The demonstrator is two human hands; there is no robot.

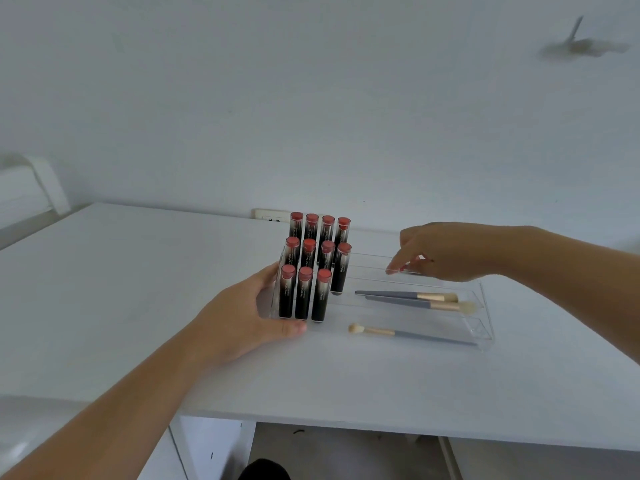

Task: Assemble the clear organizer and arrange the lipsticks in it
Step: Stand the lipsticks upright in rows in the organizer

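- Left hand (242, 313) grips the clear organizer's (483, 306) near-left corner; keep it steady.
- Eleven lipsticks (304, 292) stand at its left end.
- Right hand (446, 251) pinches something red, probably another lipstick; lower it upright into the open front-row slot.

This looks like a room in a home, set up as a vanity or dressing corner. A plain white tabletop (138, 306) stands against a bare white wall (311, 98) with a wall socket (272, 215) behind it, and lipsticks (308, 265) and makeup brushes (415, 299) sit in a clear organizer (485, 327).
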